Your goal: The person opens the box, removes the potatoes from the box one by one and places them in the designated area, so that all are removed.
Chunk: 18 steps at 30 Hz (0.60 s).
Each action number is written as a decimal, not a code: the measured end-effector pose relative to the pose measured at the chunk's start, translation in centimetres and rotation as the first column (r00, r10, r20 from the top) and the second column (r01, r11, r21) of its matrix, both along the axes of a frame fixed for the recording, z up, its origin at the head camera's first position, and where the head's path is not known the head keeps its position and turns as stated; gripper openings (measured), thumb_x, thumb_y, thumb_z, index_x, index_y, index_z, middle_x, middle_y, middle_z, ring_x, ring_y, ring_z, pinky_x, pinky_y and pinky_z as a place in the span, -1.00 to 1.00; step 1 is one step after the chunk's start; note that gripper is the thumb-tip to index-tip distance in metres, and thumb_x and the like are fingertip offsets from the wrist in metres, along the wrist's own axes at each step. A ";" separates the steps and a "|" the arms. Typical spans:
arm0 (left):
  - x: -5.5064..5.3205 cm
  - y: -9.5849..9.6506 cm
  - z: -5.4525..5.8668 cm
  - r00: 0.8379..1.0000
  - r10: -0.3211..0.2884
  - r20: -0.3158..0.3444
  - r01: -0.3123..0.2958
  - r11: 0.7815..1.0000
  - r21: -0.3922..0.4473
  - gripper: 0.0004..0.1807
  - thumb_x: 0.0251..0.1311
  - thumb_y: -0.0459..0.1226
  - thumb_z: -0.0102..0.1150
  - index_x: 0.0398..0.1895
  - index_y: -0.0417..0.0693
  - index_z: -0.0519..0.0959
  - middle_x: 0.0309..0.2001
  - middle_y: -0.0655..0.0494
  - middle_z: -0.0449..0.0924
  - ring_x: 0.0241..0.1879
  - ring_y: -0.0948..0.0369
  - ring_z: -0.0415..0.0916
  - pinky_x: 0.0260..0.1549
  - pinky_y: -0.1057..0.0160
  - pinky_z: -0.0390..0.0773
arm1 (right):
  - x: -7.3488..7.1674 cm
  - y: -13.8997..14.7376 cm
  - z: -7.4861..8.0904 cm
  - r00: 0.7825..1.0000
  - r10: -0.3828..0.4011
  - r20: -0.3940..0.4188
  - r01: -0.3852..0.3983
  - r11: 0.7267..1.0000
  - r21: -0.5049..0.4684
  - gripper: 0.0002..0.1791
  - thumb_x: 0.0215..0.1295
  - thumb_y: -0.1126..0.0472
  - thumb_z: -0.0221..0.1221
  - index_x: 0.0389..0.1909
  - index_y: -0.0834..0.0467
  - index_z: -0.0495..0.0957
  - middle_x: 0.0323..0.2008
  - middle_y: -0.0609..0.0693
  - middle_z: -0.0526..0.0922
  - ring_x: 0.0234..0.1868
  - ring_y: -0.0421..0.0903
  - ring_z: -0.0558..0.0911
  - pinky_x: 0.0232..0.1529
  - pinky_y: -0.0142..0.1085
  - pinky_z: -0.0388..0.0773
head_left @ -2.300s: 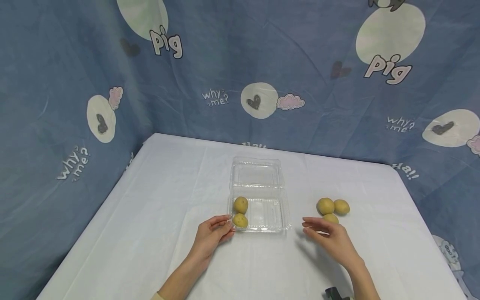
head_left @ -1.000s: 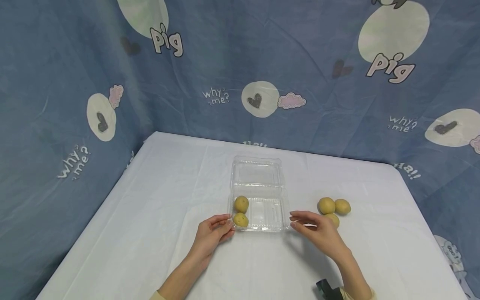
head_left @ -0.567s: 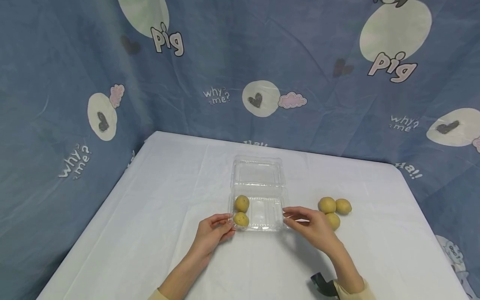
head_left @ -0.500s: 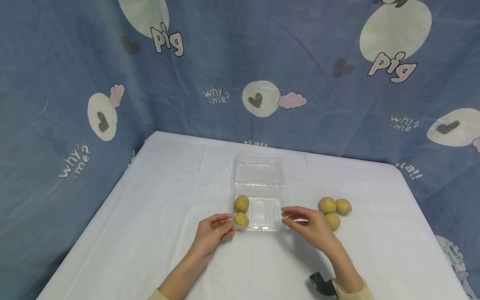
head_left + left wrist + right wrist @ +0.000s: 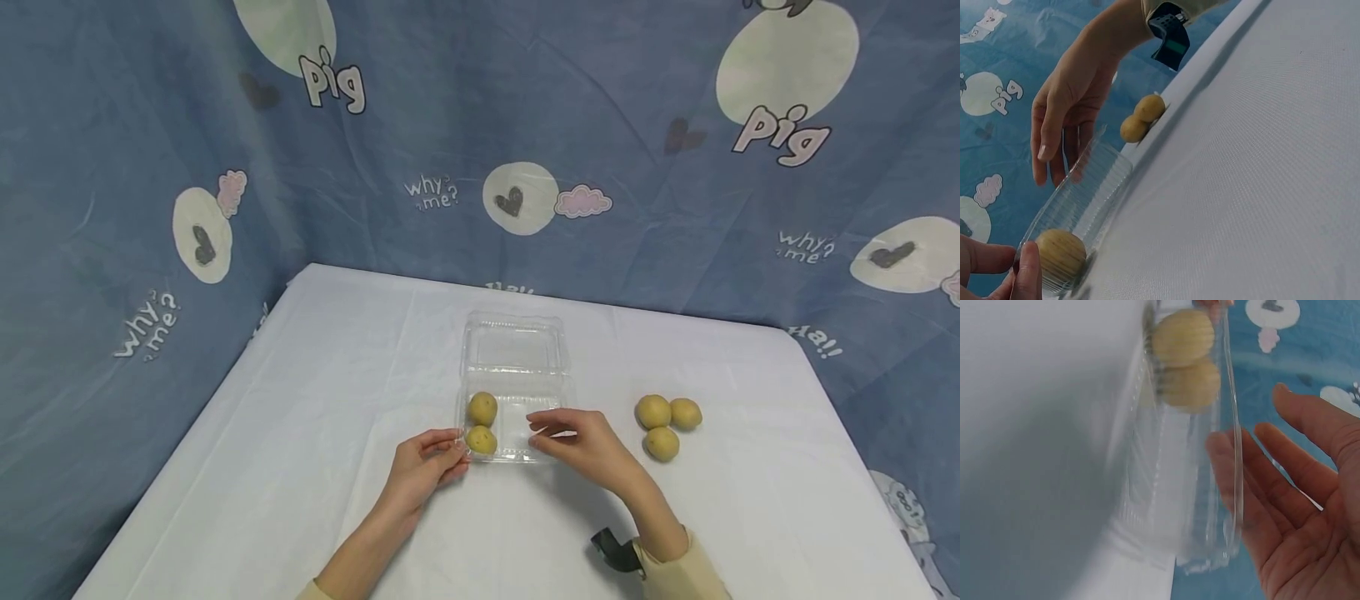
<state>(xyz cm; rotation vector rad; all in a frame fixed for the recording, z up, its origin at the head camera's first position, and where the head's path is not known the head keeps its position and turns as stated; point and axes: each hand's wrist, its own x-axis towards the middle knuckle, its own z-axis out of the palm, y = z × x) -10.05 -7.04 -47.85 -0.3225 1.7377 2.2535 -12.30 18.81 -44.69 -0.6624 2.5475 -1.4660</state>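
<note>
A clear plastic clamshell container (image 5: 512, 427) lies open on the table, its lid (image 5: 513, 346) folded back toward the wall. At its left side sit two yellow potatoes, a rear potato (image 5: 482, 408) and a front potato (image 5: 481, 440). My left hand (image 5: 426, 468) pinches the container's rim at the front left corner, thumb and finger on either side as the left wrist view shows. Over the right part of the container hovers my right hand (image 5: 583, 442), holding nothing, its fingers apart from the thumb (image 5: 1307, 409). The right hand hides part of the container's right wall.
To the right, three more potatoes lie close together on the white-covered table (image 5: 300, 433): a left one (image 5: 653, 412), a right one (image 5: 686, 413) and a front one (image 5: 662, 444). A blue printed curtain (image 5: 420, 100) hangs behind. A dark device (image 5: 617, 552) sits at my right wrist.
My right hand has moved left, from beside the loose potatoes to over the container, uncovering the front loose potato. My left hand has kept its pinch on the corner; the potatoes have not moved.
</note>
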 end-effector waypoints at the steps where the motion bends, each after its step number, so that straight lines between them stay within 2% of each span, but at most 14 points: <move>1: 0.0 0.0 0.0 1.000 -0.001 0.001 0.001 1.000 0.000 -0.66 0.24 -0.51 0.19 0.07 -0.49 0.47 -0.27 -0.09 0.52 -0.31 0.15 0.65 -0.21 0.31 0.71 | -0.1 -0.2 -0.1 1.000 0.012 0.001 -0.012 1.000 -0.001 -0.65 0.27 0.22 0.32 0.02 0.30 0.61 -0.06 0.17 0.67 -0.12 -0.05 0.68 -0.07 -0.32 0.68; 10: -0.1 0.1 -0.1 1.000 0.005 0.000 -0.005 1.000 -0.003 -0.67 0.25 -0.50 0.19 0.06 -0.49 0.47 -0.26 -0.09 0.54 -0.31 0.15 0.65 -0.21 0.31 0.71 | -0.8 -1.9 -0.4 0.999 0.041 0.011 -0.041 0.999 -0.003 -0.68 0.25 0.31 0.31 0.00 0.34 0.61 -0.04 0.19 0.67 -0.12 0.03 0.68 -0.09 -0.29 0.69; 18: 0.0 0.0 -0.2 1.000 0.001 0.001 -0.001 1.000 0.003 -0.66 0.26 -0.50 0.18 0.07 -0.50 0.46 -0.23 -0.11 0.54 -0.29 0.15 0.65 -0.20 0.31 0.71 | -0.9 -2.4 -0.7 0.998 0.061 0.011 -0.060 0.998 -0.022 -0.68 0.27 0.26 0.32 -0.02 0.35 0.62 -0.07 0.21 0.68 -0.14 0.03 0.68 -0.09 -0.32 0.69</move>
